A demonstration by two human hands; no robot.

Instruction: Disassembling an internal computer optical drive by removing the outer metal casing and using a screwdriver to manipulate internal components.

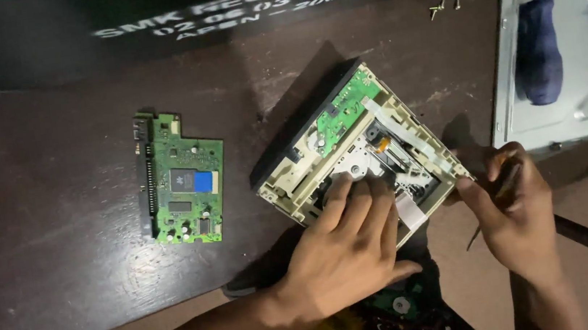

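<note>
Opened beige plastic optical drive [358, 147] with its cover off, pinned flat on the dark brown surface [55, 175] under the left hand [349, 243].

The left fingers [356, 198] lie spread and flat on the drive's metal mechanism — pressing, not gripping. Just right of them, the right hand [514, 211] is closed around a thin dark tool [504, 186], probably a screwdriver; its tip is hidden near the drive's right edge, beside the white ribbon cable [409, 211]. The work looks like dismantling, partway through, with the tool on a fastener or clip; a steady hold-down and a careful tip would matter. Well left of the fingers lies a loose green circuit board [182, 178]; far beyond them sit small brass screws [443, 6], and a grey metal case panel [562, 86] to the right.
</note>
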